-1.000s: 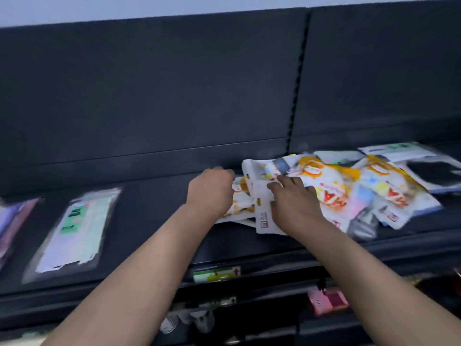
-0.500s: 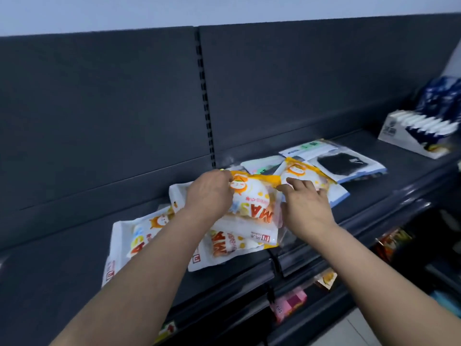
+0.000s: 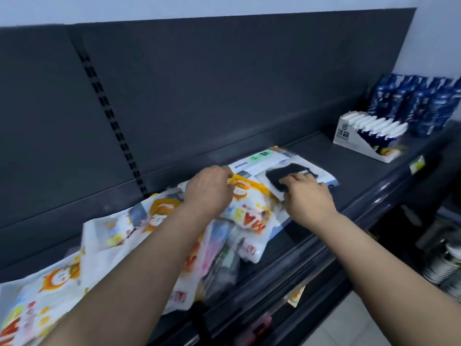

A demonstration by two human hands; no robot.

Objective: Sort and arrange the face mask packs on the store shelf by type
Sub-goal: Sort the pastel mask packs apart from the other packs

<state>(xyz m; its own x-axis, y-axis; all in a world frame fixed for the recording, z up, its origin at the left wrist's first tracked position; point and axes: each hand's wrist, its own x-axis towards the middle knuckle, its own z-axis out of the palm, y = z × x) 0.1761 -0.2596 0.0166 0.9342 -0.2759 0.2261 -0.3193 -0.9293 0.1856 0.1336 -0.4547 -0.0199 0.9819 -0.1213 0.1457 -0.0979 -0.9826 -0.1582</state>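
Several white-and-orange cartoon mask packs (image 3: 252,211) lie overlapping along the dark shelf (image 3: 354,186), trailing off to the lower left (image 3: 37,303). My left hand (image 3: 212,188) pinches the top edge of the uppermost orange pack. To its right lies a clear pack with a black mask (image 3: 282,176), and my right hand (image 3: 309,196) rests fingers-down on its near edge. Behind it a white pack with green print (image 3: 262,157) peeks out.
A white display carton of blue-and-white sachets (image 3: 369,136) stands at the shelf's right end, with blue packs (image 3: 419,103) stacked behind it. The slotted upright (image 3: 112,123) divides the dark back panel. Lower shelves hold small goods (image 3: 444,265).
The view has swung rightward along the shelf. My left hand shifted to the rightmost orange pack, and my right hand moved from the orange packs onto the black mask pack.
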